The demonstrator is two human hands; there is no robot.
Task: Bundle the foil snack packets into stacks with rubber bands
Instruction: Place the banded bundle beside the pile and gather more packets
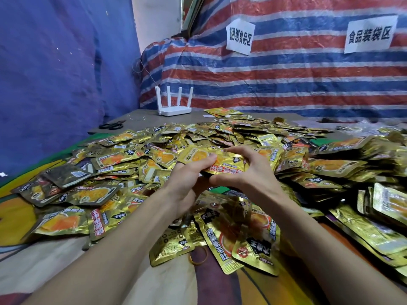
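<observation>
As two hands (187,179) (244,172) grip packets (229,164), one band (191,259) lies — loose.

Makeshift food-packing workshop imo. Walls are just striped tarp (286,80) and blue tarp (55,73). One paper sign (239,37) says bundling-food area, another sign (370,34) says food-bagging area. There's a huge heap of foil snack packets (220,133) spread all over the table (143,116), plus scissors (111,125) & a wifi router (175,111).

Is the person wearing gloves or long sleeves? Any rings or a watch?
No gloves: the left hand and right hand are bare. The left arm and right arm show no sleeves, watch or bracelet. I see no rings.
</observation>
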